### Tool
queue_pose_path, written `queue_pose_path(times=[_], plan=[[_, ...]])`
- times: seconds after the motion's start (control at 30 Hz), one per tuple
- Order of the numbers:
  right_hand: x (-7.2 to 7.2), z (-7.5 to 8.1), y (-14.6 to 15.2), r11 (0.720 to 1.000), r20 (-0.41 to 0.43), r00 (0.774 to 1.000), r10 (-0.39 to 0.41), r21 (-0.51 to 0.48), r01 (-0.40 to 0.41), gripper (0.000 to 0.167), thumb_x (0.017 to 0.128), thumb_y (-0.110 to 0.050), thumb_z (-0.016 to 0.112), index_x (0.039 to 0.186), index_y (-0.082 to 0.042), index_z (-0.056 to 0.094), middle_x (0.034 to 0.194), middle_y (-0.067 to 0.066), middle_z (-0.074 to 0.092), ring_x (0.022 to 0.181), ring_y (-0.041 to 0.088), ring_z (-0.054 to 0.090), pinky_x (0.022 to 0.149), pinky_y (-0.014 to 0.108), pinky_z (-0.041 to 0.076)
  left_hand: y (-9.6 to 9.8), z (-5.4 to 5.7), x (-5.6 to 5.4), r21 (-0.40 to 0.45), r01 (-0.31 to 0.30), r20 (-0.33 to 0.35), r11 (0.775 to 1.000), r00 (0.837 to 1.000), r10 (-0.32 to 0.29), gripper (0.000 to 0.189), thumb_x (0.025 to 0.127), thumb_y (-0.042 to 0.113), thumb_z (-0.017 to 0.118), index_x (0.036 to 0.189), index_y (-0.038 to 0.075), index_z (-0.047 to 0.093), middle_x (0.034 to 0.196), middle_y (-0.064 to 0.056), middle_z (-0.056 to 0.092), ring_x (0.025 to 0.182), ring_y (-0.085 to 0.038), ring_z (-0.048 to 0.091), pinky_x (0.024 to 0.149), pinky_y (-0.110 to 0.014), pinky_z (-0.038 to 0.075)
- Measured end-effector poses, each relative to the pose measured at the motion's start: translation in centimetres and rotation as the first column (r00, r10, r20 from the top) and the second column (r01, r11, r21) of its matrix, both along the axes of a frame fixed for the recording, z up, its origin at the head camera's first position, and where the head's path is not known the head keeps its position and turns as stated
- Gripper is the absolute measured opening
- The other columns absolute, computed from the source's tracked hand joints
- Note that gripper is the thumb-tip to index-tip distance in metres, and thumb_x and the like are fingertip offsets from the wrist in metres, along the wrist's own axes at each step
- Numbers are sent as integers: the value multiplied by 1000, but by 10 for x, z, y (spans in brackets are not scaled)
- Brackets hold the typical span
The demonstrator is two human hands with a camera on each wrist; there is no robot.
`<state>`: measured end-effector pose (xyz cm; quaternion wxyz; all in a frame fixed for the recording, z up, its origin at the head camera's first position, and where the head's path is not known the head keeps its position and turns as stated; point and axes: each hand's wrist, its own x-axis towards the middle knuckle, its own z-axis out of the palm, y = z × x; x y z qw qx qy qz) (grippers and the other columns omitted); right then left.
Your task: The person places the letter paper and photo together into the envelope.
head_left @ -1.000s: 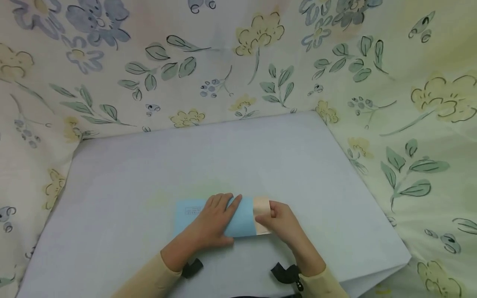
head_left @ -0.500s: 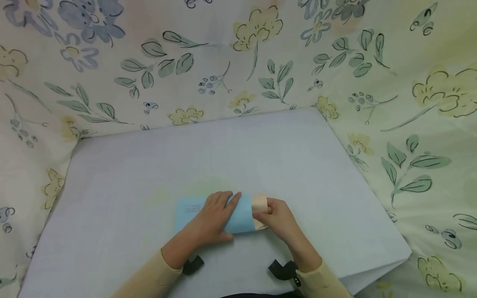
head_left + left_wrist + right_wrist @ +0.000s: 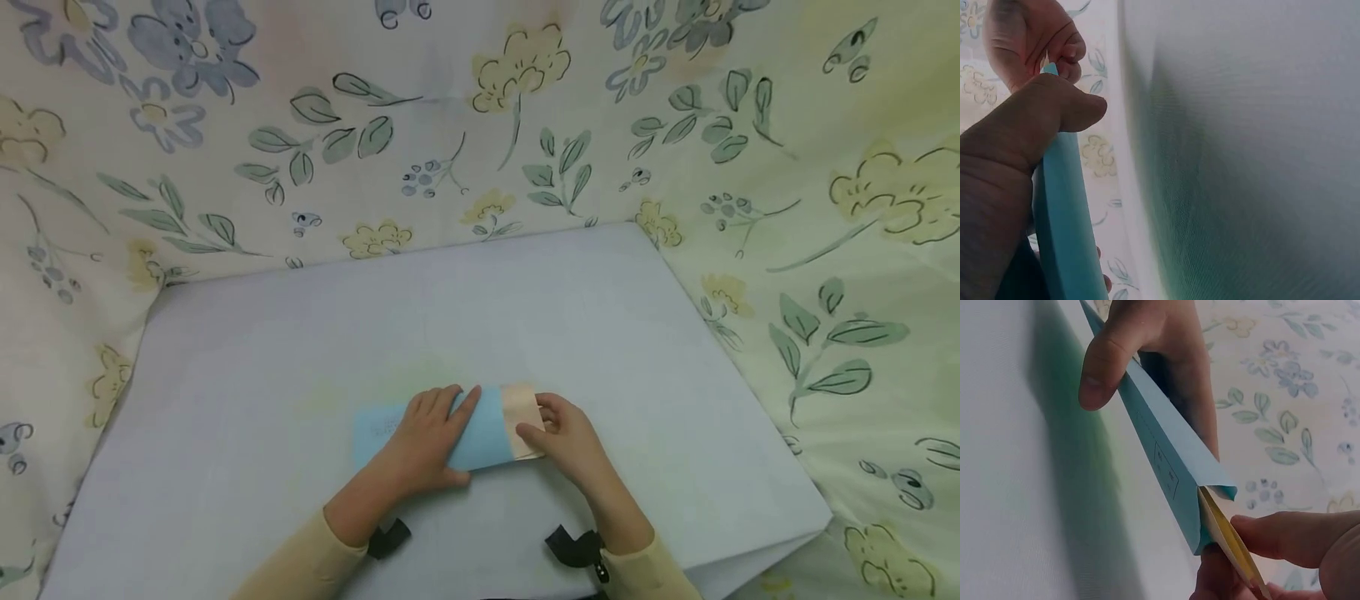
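Observation:
A light-blue flat paper sleeve (image 3: 483, 433) with small print lies crosswise under my left hand (image 3: 422, 446) in the head view. That hand grips it across its width, thumb along the near edge and fingers over the far edge. From the right end of the sleeve sticks a cream paper packet (image 3: 519, 412). My right hand (image 3: 573, 437) pinches the packet's outer end between thumb and fingers. In the right wrist view, the sleeve (image 3: 1169, 434) has an open end, and the packet (image 3: 1229, 528) shows a yellow inside. A shadow falls on the table beside the sleeve.
Under the hands is a white-covered table (image 3: 300, 350), its right front corner showing a fold. Floral cloth (image 3: 450, 117) hangs behind and at both sides. Black wrist mounts (image 3: 388, 538) sit by the cream sleeves of both arms.
The right end of the blue sleeve has risen slightly, and a little more of the cream packet shows. My right hand shifted left, then slightly back right; the left hand stays nearly still.

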<state>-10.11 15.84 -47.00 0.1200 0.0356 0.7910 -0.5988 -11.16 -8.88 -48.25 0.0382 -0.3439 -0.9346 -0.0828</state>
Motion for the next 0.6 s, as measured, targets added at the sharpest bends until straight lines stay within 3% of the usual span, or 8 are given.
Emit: queue_pose_path(times=[0.23, 0.37, 0.47, 0.6], plan=[[6, -1, 1, 995, -42, 999, -35, 89, 39, 50, 91, -12, 77, 136, -1, 58, 99, 10, 67, 67, 18, 63, 56, 28, 52, 2, -4, 2, -26, -50, 15, 998, 999, 50, 115, 70, 61, 85, 159, 7, 35, 143, -20, 48, 126, -37, 48, 106, -57, 38], [8, -4, 1, 988, -67, 998, -18, 154, 28, 50, 94, -16, 75, 139, -5, 59, 104, 9, 66, 68, 16, 63, 59, 30, 53, 3, -5, 2, -37, -121, 42, 992, 992, 123, 113, 75, 67, 80, 160, 7, 34, 141, -20, 49, 123, -38, 50, 103, -56, 42], [9, -8, 0, 974, -78, 996, 29, 226, -11, 52, 95, -21, 74, 143, -9, 58, 111, 6, 66, 76, 13, 64, 66, 31, 54, 4, -6, 0, -50, -199, 69, 979, 977, 202, 114, 76, 72, 76, 160, 7, 33, 137, -20, 50, 117, -36, 52, 96, -53, 46], [12, -13, -3, 960, -75, 993, 89, 273, -66, 60, 95, -24, 75, 149, -9, 52, 119, 6, 65, 83, 12, 63, 71, 35, 53, 3, -9, -8, -97, -317, 68, 943, 944, 324, 117, 75, 77, 74, 160, 7, 35, 130, -21, 51, 108, -35, 53, 86, -50, 50]])
